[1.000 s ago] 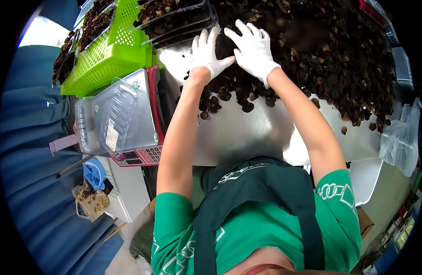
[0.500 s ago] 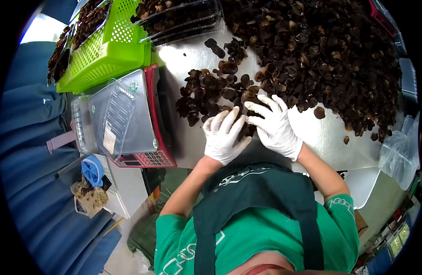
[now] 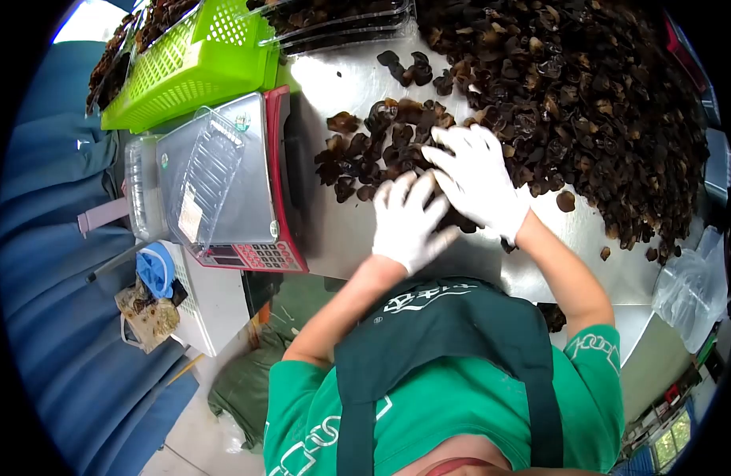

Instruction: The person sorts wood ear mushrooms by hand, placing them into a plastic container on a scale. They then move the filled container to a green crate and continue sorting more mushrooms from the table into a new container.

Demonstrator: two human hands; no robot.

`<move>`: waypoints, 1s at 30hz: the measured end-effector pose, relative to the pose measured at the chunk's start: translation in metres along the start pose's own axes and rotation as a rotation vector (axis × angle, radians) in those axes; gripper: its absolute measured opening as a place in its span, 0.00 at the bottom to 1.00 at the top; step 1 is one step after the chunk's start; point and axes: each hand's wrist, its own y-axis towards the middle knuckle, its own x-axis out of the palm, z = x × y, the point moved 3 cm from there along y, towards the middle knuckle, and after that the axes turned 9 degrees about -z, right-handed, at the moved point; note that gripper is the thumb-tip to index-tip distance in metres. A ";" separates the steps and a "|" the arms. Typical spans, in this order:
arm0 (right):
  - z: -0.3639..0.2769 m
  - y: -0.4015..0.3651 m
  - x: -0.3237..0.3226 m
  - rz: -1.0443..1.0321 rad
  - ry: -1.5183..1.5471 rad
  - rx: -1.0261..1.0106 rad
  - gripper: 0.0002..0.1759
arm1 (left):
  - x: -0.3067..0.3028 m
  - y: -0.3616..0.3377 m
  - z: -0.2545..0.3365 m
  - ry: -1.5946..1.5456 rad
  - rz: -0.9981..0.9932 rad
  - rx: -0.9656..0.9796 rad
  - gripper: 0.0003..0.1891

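Both my hands wear white gloves and hover over or touch a small spread of dark brown wood ear mushrooms on a shiny metal table. My left hand, at the near edge of this spread, has its fingers apart and its thumb out to the side. Farther up and to the right, my right hand reaches between the small spread and a big heap of wood ears, fingers stretched and slightly spread. I see nothing held in either glove. The pieces right under the fingers are hidden.
A red-edged scale stands left of the hands, bearing a clear plastic tray. Behind it is a green basket with filled packs. Another clear container of wood ears sits at the back. Plastic bags hang at the right.
My right hand has moved up, away from my body, and my left hand slightly right. Pieces in the small spread lie differently. The whole view has shifted a little.
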 end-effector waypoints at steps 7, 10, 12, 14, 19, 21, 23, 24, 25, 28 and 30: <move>-0.006 -0.015 -0.014 0.066 0.284 0.015 0.12 | -0.016 -0.022 -0.033 -0.156 0.262 0.019 0.19; -0.004 0.047 -0.014 0.131 0.189 0.010 0.18 | -0.034 0.011 -0.084 -0.001 0.371 -0.344 0.28; 0.001 0.080 0.001 0.170 0.007 -0.035 0.22 | -0.029 0.030 -0.108 -0.017 0.284 -0.533 0.35; 0.006 0.094 0.020 -0.070 -0.008 -0.015 0.26 | -0.010 0.036 -0.117 -0.051 0.276 -0.537 0.35; 0.013 0.017 -0.003 -0.067 0.148 -0.127 0.25 | -0.017 0.018 -0.023 -0.172 0.206 -0.211 0.28; 0.007 -0.019 -0.018 -0.077 0.134 -0.087 0.23 | -0.007 0.002 0.013 -0.169 0.192 -0.096 0.28; 0.007 -0.049 -0.015 -0.087 0.188 -0.012 0.22 | 0.006 -0.012 0.035 -0.174 0.090 -0.037 0.29; 0.009 -0.058 -0.016 -0.081 0.164 -0.027 0.22 | 0.008 -0.018 0.040 -0.185 0.091 0.014 0.28; 0.009 -0.064 -0.018 -0.073 0.141 -0.042 0.22 | 0.009 -0.022 0.044 -0.195 0.091 0.066 0.28; 0.008 -0.061 -0.024 0.009 0.261 -0.039 0.14 | -0.018 -0.023 0.026 -0.211 0.237 0.161 0.23; 0.003 -0.047 -0.029 0.112 0.295 -0.041 0.08 | -0.033 -0.022 -0.003 -0.140 0.299 0.015 0.24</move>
